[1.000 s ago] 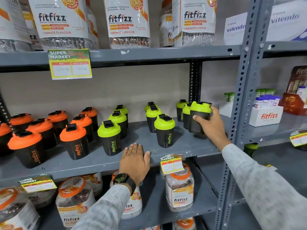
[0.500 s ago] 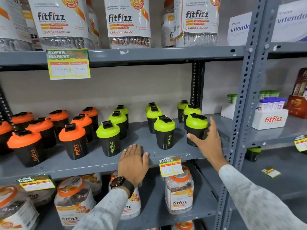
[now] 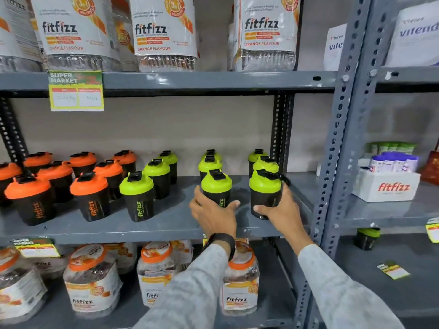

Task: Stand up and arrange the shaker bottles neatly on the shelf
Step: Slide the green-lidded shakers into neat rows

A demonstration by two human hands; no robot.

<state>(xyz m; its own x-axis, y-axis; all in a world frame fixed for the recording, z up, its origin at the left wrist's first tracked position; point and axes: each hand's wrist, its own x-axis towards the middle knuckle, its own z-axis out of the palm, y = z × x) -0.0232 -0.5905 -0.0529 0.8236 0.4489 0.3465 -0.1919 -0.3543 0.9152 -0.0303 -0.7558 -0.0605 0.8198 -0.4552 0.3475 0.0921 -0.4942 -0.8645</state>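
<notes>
Black shaker bottles stand upright in rows on the grey middle shelf (image 3: pixel 166 224): orange-lidded ones (image 3: pixel 90 198) at the left, green-lidded ones (image 3: pixel 136 195) from the middle to the right. My left hand (image 3: pixel 213 213) wraps the base of a front green-lidded bottle (image 3: pixel 216 186). My right hand (image 3: pixel 281 207) grips the lower body of the front right green-lidded bottle (image 3: pixel 264 188), which stands near the shelf's right post. Two more green-lidded bottles line up behind each held one.
Large fitfizz packs (image 3: pixel 164 32) fill the upper shelf; fitfizz jars (image 3: pixel 240 286) sit on the lower one. Perforated grey posts (image 3: pixel 337 150) bound the right side. The neighbouring rack holds a white fitfizz box (image 3: pixel 387 186) and one green-lidded shaker (image 3: pixel 367 238) lower down.
My left hand rose from the shelf's front edge and took hold of a front green-lidded bottle. My right hand set its bottle down at the front right and still grips it.
</notes>
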